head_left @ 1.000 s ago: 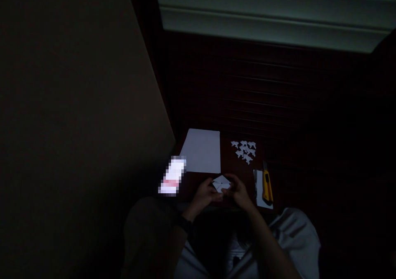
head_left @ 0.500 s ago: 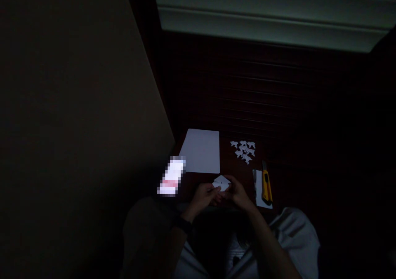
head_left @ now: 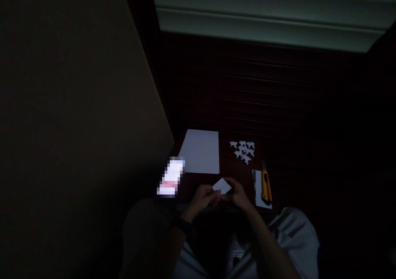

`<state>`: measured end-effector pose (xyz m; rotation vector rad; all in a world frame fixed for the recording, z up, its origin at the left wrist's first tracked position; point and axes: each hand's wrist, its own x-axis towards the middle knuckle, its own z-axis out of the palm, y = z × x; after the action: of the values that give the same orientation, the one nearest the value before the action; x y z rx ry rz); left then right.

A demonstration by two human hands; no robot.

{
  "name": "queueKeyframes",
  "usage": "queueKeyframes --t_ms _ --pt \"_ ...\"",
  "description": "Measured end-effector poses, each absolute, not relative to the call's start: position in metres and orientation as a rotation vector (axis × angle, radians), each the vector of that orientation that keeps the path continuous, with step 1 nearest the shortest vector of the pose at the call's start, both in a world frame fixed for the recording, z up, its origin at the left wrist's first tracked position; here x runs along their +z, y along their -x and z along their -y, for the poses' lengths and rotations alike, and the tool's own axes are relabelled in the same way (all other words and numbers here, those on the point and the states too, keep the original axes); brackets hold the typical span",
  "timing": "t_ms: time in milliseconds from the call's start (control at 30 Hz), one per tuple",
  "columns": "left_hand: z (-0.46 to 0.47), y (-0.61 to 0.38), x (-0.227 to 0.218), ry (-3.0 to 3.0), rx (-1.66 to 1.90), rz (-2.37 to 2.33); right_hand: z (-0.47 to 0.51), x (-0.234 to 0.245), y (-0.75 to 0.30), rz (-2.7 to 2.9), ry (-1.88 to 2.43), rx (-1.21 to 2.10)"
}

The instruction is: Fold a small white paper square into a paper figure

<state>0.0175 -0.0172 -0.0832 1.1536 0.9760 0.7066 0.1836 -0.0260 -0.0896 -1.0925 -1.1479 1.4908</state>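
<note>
In dim light, my left hand (head_left: 202, 197) and my right hand (head_left: 237, 194) meet over the near edge of a small dark table (head_left: 229, 167). Both pinch a small folded white paper (head_left: 222, 186) between their fingertips, the left at its lower left corner, the right along its right side. The paper is lifted slightly and shows a flat, folded face. A dark watch sits on my left wrist (head_left: 182, 224).
A white sheet (head_left: 200, 151) lies beyond my hands. Several small folded paper figures (head_left: 243, 150) cluster at the table's back right. A yellow utility knife (head_left: 265, 183) rests on a white strip at right. A lit phone (head_left: 171, 177) glows at left. A wall stands left.
The paper between my fingers has been folded smaller, from a kite-like shape with visible creases to a narrower flat piece. My hands have stayed in the same place.
</note>
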Motion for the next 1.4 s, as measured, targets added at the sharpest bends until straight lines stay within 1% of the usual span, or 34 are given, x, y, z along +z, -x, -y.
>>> queueKeyframes --t_ms 133,333,633,733,900,1033,1400 --pt "0.017 -0.017 -0.084 -1.169 0.717 -0.982 0.026 -0.086 -0.185 1.166 1.081 1.494" --pt "0.017 -0.014 -0.079 -1.256 0.71 -1.032 0.026 -0.097 -0.183 1.1 1.125 1.489" --pt "0.015 -0.022 -0.087 -1.368 0.904 -1.134 0.031 -0.087 -0.191 1.275 1.048 1.523" --pt "0.016 -0.02 -0.088 -1.372 0.9 -1.087 0.029 -0.087 -0.192 1.255 1.049 1.463" --pt "0.017 -0.021 -0.083 -1.354 0.909 -1.077 0.025 -0.101 -0.192 1.171 1.119 1.36" --pt "0.015 -0.027 -0.083 -1.368 0.989 -1.128 0.026 -0.105 -0.189 1.166 1.121 1.396" --pt "0.014 -0.033 -0.092 -1.469 1.085 -1.26 0.029 -0.096 -0.19 1.278 1.129 1.383"
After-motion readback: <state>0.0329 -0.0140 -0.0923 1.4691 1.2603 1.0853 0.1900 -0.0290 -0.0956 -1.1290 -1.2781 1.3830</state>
